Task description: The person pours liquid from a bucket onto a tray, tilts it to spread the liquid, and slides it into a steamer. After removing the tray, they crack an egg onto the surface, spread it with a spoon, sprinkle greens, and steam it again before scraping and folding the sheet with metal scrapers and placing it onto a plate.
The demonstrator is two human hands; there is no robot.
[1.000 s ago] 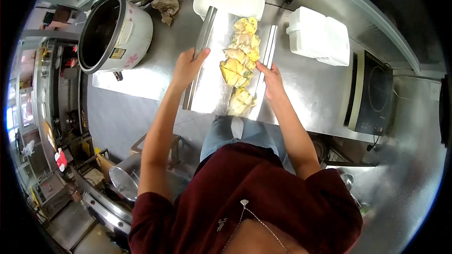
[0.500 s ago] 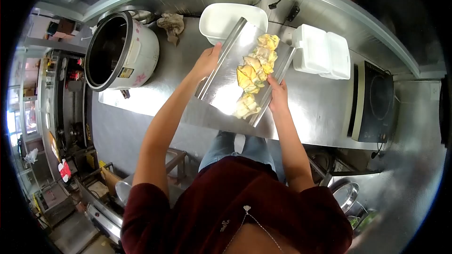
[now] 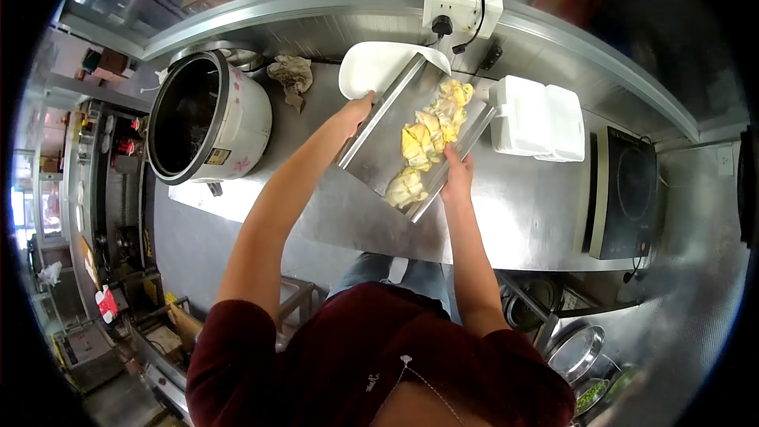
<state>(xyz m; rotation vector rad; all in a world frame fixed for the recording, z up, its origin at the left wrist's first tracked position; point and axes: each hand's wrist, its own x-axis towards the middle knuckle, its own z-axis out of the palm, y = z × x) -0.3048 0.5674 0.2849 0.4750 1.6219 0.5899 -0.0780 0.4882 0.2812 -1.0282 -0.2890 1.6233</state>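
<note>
A shallow metal tray [image 3: 371,166] with raised, folded side edges is held at a slant above the steel counter. My left hand [image 3: 353,116] is closed on its left edge, thumb on top. Lower down the opposite edge, my right hand [image 3: 458,175] grips it, with the thumb reaching in beside the food. Several folded, yellow-and-cream pieces of food [image 3: 423,138] lie in a line along the tray's right half. The tray's far end overlaps a white plastic tub [image 3: 368,63] in this view. Most of my fingers are hidden under the tray.
To the left stands a large open cooker [image 3: 247,122], a crumpled cloth [image 3: 291,77] beside it. White foam boxes [image 3: 520,120] sit right of the tray. Farther right is a black induction hob [image 3: 630,190]. A socket with a plug [image 3: 441,25] is on the back wall.
The view has tilted up, so the counter things appear lower. The tray has shifted slightly away from me, its far end overlapping more of the tub. Both hands keep their hold.
</note>
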